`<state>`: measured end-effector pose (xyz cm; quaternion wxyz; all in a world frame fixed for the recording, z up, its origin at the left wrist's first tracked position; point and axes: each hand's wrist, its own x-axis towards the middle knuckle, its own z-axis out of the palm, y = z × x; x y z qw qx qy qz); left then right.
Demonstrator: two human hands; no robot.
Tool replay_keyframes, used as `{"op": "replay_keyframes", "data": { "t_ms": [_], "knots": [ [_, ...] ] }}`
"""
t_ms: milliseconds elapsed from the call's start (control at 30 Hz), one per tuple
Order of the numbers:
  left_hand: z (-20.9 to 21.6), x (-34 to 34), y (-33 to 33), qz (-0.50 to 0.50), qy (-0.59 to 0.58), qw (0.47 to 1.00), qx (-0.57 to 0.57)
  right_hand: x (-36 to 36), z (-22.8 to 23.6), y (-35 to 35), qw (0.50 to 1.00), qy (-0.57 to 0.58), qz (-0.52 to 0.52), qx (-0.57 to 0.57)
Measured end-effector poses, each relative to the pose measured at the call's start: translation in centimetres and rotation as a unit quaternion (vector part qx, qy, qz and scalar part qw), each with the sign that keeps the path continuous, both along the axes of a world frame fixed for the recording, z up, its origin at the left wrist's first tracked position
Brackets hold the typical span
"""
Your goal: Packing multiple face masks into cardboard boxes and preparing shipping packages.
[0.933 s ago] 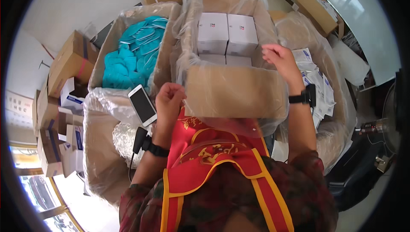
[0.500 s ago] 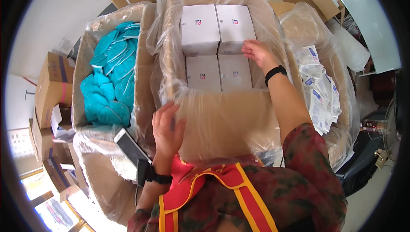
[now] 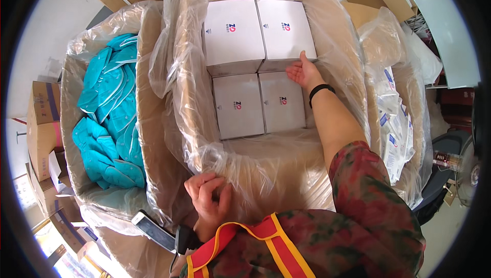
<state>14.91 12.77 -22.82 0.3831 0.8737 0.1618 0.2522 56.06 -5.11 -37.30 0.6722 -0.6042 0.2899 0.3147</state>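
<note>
Several white cardboard boxes [image 3: 236, 107] sit side by side in a large carton lined with clear plastic [image 3: 186, 99]. The far pair stands higher than the near pair. My right hand [image 3: 308, 75] is open over the carton's right part, fingers stretched toward the front side of the far right white box [image 3: 286, 27], thumb up. It holds nothing; whether it touches the box I cannot tell. My left hand [image 3: 209, 196] is at the carton's near left corner, against the bunched plastic, with its fingers curled in. What they hold, if anything, is hidden.
At left, a plastic-lined carton holds turquoise fabric pieces [image 3: 110, 104]. Another at right holds white packets [image 3: 394, 129]. A phone [image 3: 153, 231] is strapped at my left wrist. Brown cartons [image 3: 45, 109] stand far left; a fan [image 3: 466, 170] is at far right.
The view has shifted, so the carton appears larger and lower. My right hand's thumb has lifted away from its fingers. My left hand's fingers have curled in.
</note>
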Motion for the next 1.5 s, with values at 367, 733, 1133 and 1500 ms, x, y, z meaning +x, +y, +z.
{"op": "replay_keyframes", "data": {
  "t_ms": [367,733,1133,1500],
  "knots": [
    [-0.5,-0.2,-0.1,0.026,-0.005,0.999,-0.042,2.1,-2.5,1.1,0.997,-0.032,0.054,-0.038],
    [0.2,0.2,-0.1,0.002,-0.007,1.0,-0.03,1.8,6.7,1.0,0.992,-0.116,0.018,0.039],
    [3.7,-1.3,-0.3,-0.034,0.01,0.996,-0.081,-8.4,24.7,-4.7,0.971,-0.203,0.105,0.069],
    [11.7,-4.5,2.3,0.091,-0.153,0.926,-0.334,-29.1,43.3,-15.1,0.871,-0.405,0.276,0.028]
  ]
}}
